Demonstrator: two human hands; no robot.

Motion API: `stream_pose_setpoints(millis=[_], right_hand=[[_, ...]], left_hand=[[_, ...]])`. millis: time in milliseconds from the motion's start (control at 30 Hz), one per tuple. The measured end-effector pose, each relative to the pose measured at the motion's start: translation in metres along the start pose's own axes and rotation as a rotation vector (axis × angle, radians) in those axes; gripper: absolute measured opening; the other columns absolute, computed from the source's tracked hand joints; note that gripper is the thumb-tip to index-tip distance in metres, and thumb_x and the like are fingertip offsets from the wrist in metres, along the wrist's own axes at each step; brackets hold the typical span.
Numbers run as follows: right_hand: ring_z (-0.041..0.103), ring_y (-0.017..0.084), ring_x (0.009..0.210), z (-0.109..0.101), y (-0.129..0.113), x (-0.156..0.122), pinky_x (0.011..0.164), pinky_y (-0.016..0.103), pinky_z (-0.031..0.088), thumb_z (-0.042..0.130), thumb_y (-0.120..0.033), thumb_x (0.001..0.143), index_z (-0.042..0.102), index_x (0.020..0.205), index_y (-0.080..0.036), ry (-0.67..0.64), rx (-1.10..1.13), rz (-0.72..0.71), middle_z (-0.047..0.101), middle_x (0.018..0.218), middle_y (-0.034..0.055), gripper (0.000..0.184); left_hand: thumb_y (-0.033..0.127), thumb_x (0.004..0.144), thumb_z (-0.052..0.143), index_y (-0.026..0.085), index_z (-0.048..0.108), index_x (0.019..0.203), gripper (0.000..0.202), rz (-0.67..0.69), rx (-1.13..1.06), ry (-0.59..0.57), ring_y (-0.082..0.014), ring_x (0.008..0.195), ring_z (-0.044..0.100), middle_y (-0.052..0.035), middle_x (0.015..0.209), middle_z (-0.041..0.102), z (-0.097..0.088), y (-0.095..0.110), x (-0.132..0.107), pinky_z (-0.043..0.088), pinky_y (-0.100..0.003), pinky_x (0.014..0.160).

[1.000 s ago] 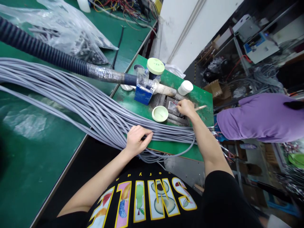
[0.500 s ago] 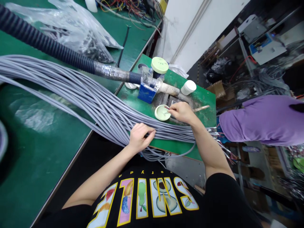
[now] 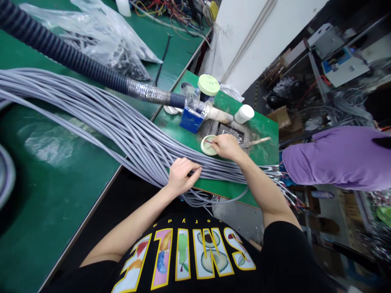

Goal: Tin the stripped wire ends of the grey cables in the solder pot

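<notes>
A thick bundle of grey cables (image 3: 100,118) runs from the left across the green benches to a small green table (image 3: 262,130). My left hand (image 3: 181,176) rests on the bundle near the table's front edge, fingers curled round one cable. My right hand (image 3: 225,145) is closed in a pinch on a cable's stripped wire ends, holding them over a small pale green round tin (image 3: 207,145). Behind the tin lies a dark metal tray (image 3: 233,133).
A dark corrugated hose (image 3: 73,61) crosses above the cables to a blue box (image 3: 191,120). A green-lidded jar (image 3: 208,85) and a white jar (image 3: 244,113) stand at the back. A plastic bag (image 3: 100,36) lies far left. A person in purple (image 3: 332,156) stands right.
My right hand moved from the dark tray leftward to the pale green tin, carrying the wire ends. My left hand stayed on the bundle.
</notes>
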State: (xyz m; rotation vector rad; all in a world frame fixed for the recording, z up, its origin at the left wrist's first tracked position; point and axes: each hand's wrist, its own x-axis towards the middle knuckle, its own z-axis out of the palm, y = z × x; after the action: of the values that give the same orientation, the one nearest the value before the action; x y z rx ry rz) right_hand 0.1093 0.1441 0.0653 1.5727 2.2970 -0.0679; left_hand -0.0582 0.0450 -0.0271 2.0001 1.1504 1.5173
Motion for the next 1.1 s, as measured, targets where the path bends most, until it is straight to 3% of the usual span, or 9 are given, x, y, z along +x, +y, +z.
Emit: stream_pose_setpoints(millis=[100,200,433,633,1100], right_hand=[[0.063,0.021,0.081,-0.007,0.015,-0.007,0.065,0.028,0.036,0.045,-0.032,0.087,0.073,0.089,-0.017,0.055,0.055,0.016,0.073,0.089,0.0098,0.032],[0.063,0.02,0.077,-0.011,0.039,-0.011,0.062,0.027,0.034,0.048,-0.033,0.085,0.074,0.086,-0.017,0.115,0.084,0.12,0.073,0.083,0.0078,0.031],[0.065,0.022,0.083,0.009,0.08,0.0,0.067,0.028,0.041,0.053,-0.035,0.083,0.075,0.088,-0.018,0.101,0.113,0.343,0.073,0.086,0.0088,0.028],[0.065,0.025,0.091,0.02,0.087,0.013,0.075,0.03,0.046,0.053,-0.034,0.082,0.075,0.091,-0.019,0.044,0.102,0.419,0.073,0.095,0.0109,0.027],[0.065,0.026,0.093,0.03,0.091,0.022,0.076,0.032,0.047,0.052,-0.033,0.082,0.074,0.093,-0.018,0.023,0.073,0.391,0.073,0.097,0.0124,0.029]], left_hand=[[0.018,0.081,0.06,0.019,0.062,0.075,0.007,-0.002,-0.001,-0.008,-0.012,0.061,0.055,0.0003,0.067,0.067,-0.001,0.0,0.0,0.037,-0.028,0.063],[0.017,0.081,0.06,0.019,0.062,0.075,0.007,-0.003,-0.002,-0.005,-0.0119,0.061,0.054,0.0003,0.066,0.067,-0.001,0.001,0.001,0.037,-0.028,0.062],[0.017,0.08,0.06,0.018,0.062,0.074,0.007,-0.003,0.001,-0.009,-0.012,0.06,0.055,-0.0001,0.066,0.067,0.0,0.001,0.001,0.038,-0.028,0.062],[0.017,0.08,0.06,0.018,0.063,0.074,0.007,-0.003,0.0,-0.003,-0.0119,0.06,0.055,-0.0001,0.066,0.067,0.0,0.001,0.002,0.038,-0.028,0.061],[0.016,0.08,0.061,0.018,0.062,0.075,0.006,0.003,-0.004,0.004,-0.012,0.06,0.056,-0.0001,0.066,0.068,-0.001,0.002,0.003,0.039,-0.028,0.061]])
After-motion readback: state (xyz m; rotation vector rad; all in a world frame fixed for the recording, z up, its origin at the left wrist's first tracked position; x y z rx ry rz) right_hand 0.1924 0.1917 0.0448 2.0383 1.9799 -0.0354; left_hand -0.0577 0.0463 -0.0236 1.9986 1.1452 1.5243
